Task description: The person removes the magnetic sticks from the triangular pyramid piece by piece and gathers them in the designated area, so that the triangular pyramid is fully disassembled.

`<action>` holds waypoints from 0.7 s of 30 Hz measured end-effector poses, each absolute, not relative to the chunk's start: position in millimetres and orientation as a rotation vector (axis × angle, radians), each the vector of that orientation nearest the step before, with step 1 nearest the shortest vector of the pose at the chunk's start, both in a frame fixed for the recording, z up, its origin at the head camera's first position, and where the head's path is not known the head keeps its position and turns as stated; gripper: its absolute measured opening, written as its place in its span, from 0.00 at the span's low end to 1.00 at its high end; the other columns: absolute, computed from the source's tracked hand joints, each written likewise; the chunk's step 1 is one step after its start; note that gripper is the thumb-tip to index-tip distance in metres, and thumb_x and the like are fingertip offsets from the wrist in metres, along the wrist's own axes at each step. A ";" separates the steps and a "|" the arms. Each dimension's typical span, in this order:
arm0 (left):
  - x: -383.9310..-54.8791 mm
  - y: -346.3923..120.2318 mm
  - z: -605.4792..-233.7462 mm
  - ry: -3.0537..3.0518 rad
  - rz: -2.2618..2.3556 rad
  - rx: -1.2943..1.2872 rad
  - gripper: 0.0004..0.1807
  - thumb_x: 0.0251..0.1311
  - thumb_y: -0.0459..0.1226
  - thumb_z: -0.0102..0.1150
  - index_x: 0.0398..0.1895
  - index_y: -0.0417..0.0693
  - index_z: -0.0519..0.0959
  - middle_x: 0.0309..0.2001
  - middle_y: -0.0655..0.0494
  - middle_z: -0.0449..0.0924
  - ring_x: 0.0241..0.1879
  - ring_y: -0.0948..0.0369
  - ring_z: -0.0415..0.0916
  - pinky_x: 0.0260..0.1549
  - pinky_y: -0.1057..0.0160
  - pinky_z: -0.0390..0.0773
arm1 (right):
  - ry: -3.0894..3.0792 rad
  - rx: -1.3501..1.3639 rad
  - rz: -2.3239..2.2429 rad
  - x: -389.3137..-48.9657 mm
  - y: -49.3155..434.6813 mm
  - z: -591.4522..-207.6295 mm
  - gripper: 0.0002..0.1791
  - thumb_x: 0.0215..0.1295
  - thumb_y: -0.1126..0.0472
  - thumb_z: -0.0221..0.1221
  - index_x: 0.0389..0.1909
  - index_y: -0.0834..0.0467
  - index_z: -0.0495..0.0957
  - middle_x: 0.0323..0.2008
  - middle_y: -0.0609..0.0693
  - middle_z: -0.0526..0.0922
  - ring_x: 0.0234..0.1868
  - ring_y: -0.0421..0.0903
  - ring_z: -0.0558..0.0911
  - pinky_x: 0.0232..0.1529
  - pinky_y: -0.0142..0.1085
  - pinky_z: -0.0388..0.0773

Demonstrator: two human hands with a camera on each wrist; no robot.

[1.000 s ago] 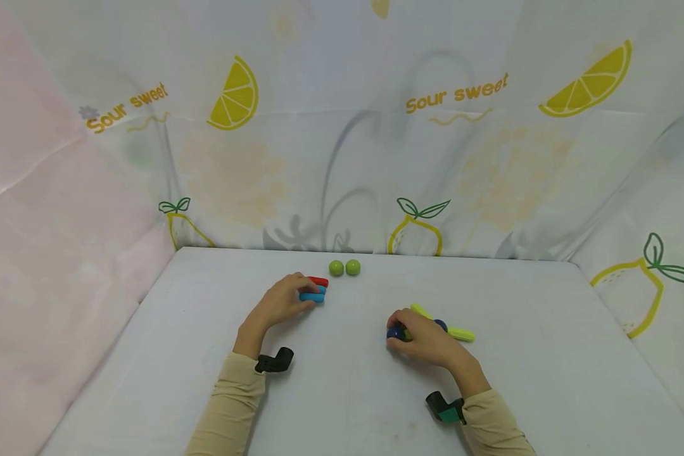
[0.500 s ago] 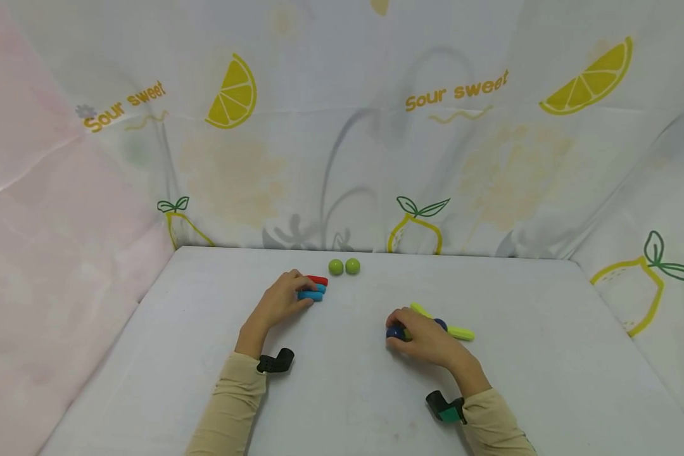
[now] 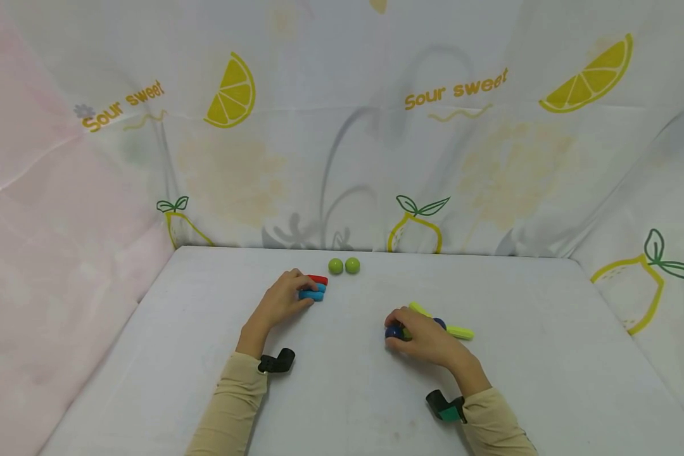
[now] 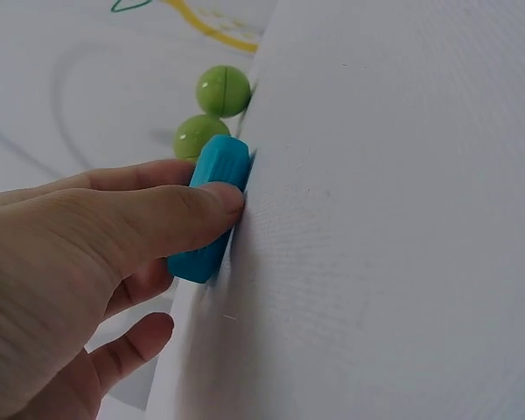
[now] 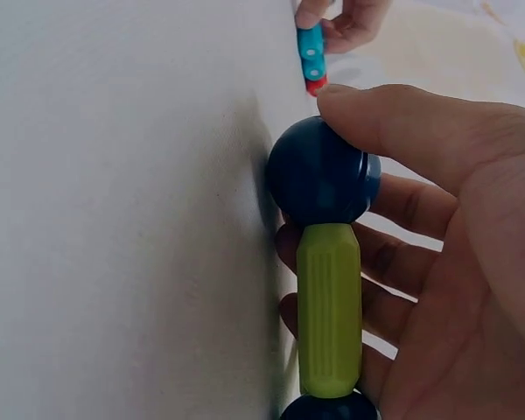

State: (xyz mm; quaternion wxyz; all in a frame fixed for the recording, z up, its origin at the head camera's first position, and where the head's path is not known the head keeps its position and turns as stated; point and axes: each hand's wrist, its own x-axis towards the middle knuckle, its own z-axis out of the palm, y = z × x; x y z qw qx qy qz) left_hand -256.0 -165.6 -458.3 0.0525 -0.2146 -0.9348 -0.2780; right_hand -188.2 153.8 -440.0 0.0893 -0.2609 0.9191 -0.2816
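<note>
My left hand [image 3: 282, 299] pinches a blue rod [image 4: 208, 254], its thumb laid over the near side. A second blue rod [image 3: 322, 287] lies right alongside, partly hidden by the fingers, and a red rod [image 3: 318, 280] sits just beyond. My right hand [image 3: 430, 339] holds a dark blue ball [image 5: 315, 171] with thumb and fingers. That ball is on one end of a yellow-green rod [image 5: 329, 311], with another dark blue ball [image 3: 440, 323] at the other end. Two more yellow-green rods [image 3: 460, 332] angle out from the second ball, partly behind the hand.
Two green balls [image 3: 335, 266] rest side by side near the back of the white table [image 3: 342, 392]. A printed cloth [image 3: 330, 126] with lemon drawings hangs behind the table's far edge.
Both hands keep their grips. The near blue rod has shifted very slightly under the left fingers, and the right hand with its ball-and-rod piece has edged a little left.
</note>
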 end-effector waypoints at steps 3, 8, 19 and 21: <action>-255.9 -165.4 -457.9 -2.834 -0.851 -0.657 0.11 0.49 0.34 0.70 0.37 0.53 0.81 0.36 0.56 0.73 0.42 0.58 0.68 0.40 0.57 0.73 | 2.711 -0.787 -0.857 -187.5 155.8 -436.9 0.17 0.61 0.52 0.62 0.48 0.54 0.74 0.43 0.43 0.78 0.45 0.40 0.76 0.48 0.38 0.75; -255.7 -162.8 -454.0 -2.818 -0.870 -0.669 0.11 0.49 0.35 0.70 0.37 0.52 0.81 0.38 0.55 0.74 0.42 0.57 0.69 0.42 0.57 0.72 | 2.670 -0.821 -0.891 -188.1 162.4 -430.4 0.18 0.60 0.54 0.63 0.49 0.55 0.74 0.45 0.44 0.78 0.48 0.43 0.77 0.50 0.39 0.75; -248.8 -125.0 -445.5 -2.676 -0.875 -0.880 0.11 0.55 0.37 0.66 0.42 0.47 0.80 0.37 0.51 0.77 0.40 0.56 0.71 0.42 0.56 0.72 | 2.636 -0.857 -0.921 -192.1 174.3 -427.6 0.15 0.59 0.61 0.63 0.47 0.54 0.75 0.43 0.43 0.78 0.47 0.44 0.77 0.50 0.40 0.75; -242.8 -108.2 -445.4 -2.683 -0.893 -0.948 0.11 0.57 0.38 0.64 0.43 0.48 0.80 0.36 0.54 0.76 0.38 0.58 0.71 0.39 0.61 0.72 | 2.633 -0.868 -0.920 -193.0 175.0 -428.8 0.15 0.59 0.63 0.62 0.47 0.55 0.75 0.43 0.44 0.78 0.46 0.44 0.77 0.49 0.39 0.75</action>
